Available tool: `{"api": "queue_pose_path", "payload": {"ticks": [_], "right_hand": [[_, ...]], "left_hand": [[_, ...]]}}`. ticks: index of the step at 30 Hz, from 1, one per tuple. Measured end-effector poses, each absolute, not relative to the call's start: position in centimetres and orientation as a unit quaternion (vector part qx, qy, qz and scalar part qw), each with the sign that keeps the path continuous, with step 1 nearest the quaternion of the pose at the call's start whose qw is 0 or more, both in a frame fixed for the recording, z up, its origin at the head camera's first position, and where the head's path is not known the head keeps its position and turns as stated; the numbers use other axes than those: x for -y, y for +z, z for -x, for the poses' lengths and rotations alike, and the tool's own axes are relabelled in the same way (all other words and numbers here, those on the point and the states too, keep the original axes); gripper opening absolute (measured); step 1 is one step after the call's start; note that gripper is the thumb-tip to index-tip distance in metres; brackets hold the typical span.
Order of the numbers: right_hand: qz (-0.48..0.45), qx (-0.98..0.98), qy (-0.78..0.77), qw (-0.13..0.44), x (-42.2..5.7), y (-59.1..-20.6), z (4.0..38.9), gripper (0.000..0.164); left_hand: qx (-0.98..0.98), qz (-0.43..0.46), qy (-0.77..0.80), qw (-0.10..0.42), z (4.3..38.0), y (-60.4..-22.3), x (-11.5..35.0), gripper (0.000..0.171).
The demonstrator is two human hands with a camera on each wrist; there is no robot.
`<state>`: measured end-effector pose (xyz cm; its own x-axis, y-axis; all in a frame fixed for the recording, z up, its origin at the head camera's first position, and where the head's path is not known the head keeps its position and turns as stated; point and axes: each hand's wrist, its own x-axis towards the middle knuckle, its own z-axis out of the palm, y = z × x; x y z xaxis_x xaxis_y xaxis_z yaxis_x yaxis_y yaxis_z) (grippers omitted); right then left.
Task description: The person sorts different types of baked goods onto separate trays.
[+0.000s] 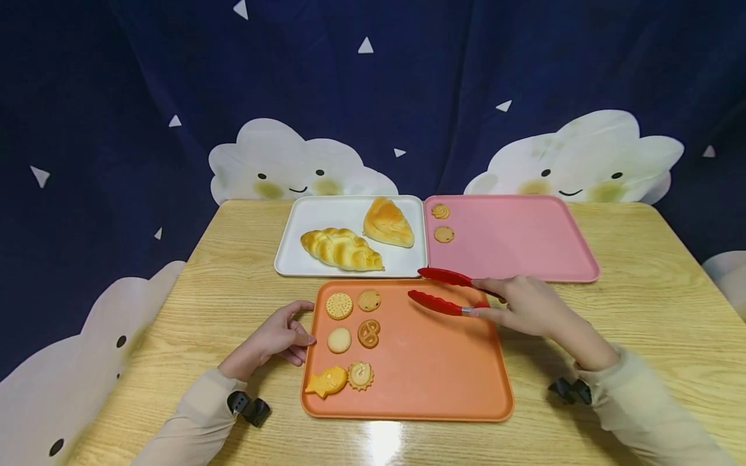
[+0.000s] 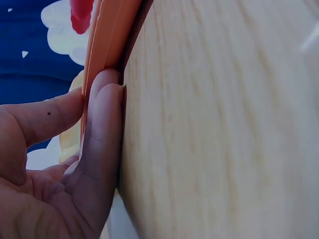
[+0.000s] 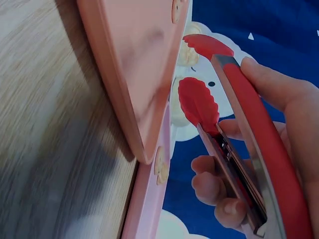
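Note:
My left hand pinches the left rim of the orange tray, thumb on the rim and fingers against its outer side in the left wrist view. With my right hand I hold red-tipped tongs, their arms spread and nothing between the tips. The tongs hover over the tray's back edge. On the tray's left side lie a dotted round cracker, a chip cookie, a plain round biscuit, a pretzel, a fish-shaped cookie and a scalloped cookie.
Behind the orange tray, a white tray bears a braided bread and a triangular bread. Beside it, a pink tray carries a swirl cookie and another chip cookie. All stand on a wooden table.

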<state>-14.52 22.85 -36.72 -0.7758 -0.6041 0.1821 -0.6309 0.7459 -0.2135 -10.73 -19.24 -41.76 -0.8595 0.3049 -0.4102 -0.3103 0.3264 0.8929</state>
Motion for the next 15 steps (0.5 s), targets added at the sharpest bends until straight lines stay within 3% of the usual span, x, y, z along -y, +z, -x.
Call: {"api": "queue_pose_path", "payload": {"ticks": [15], "right_hand": [[-0.381, 0.915, 0.125, 0.030, -19.8, -36.9, 15.3, 0.053]], "left_hand": [[-0.772, 0.005, 0.576, 0.268, 10.7, -41.6, 19.2, 0.063]]}}
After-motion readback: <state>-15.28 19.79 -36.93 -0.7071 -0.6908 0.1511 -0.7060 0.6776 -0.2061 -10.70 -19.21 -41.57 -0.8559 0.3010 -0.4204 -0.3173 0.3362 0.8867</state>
